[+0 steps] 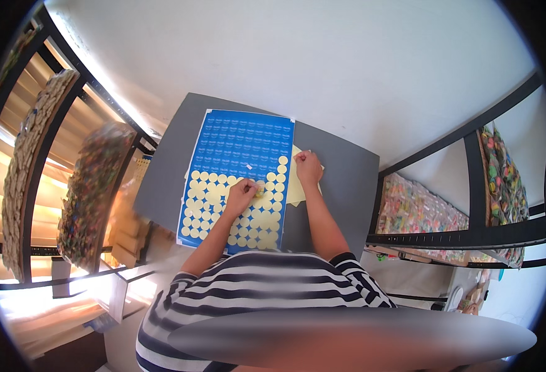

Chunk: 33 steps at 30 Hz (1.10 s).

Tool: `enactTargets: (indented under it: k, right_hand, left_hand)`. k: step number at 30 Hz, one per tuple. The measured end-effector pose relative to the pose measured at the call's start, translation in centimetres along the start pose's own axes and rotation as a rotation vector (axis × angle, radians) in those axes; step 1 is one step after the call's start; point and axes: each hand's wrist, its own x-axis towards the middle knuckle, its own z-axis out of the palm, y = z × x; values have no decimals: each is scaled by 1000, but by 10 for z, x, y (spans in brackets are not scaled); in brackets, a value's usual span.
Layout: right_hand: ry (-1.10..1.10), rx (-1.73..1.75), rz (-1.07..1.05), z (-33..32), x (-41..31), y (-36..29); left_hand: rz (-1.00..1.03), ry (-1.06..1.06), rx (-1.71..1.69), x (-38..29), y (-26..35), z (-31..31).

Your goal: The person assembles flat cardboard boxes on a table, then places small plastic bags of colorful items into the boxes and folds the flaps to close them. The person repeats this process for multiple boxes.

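A large blue sticker sheet [243, 149] lies on the grey table [342, 186] in front of me. Small white print repeats across its upper part, while rows of pale yellow circles [203, 207] cover the lower part. Over the middle of the sheet, my left hand [240, 199] pinches a small, partly clear yellowish piece [258, 190]; its exact kind is unclear. My right hand [309, 169] is just past the sheet's right edge, above pale yellow paper sheets [296, 186]. Its fingertips are drawn together, and anything between them is too small to make out. A tiny white scrap [249, 166] rests on the blue area.
A white wall [301, 56] rises behind the table. Black-framed shelving with bagged colourful goods [96, 186] stands to the left. On the right, another rack [421, 239] holds clear bags of small wrapped items [417, 204]. Cardboard boxes [126, 237] sit by the table's left side.
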Motion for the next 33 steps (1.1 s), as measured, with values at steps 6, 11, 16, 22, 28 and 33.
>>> enactTargets:
  k: [6, 11, 16, 22, 28, 33]
  right_hand:
    - [43, 51, -45, 1, 0, 5]
    - [-38, 93, -35, -7, 5, 14]
    - [-78, 282, -154, -12, -6, 23]
    - [-273, 802, -124, -41, -46, 12]
    - [-377, 936, -130, -79, -100, -7]
    - [-338, 1007, -128, -81, -117, -9]
  left_hand:
    - [-4, 8, -138, 4, -5, 1]
    - [-79, -16, -193, 4, 4, -1]
    - [-29, -42, -228, -4, 35, 2]
    - [-31, -70, -339, -17, 83, 18]
    - [-10, -127, -382, -29, 105, 35]
    - [-24, -157, -336, -34, 110, 46]
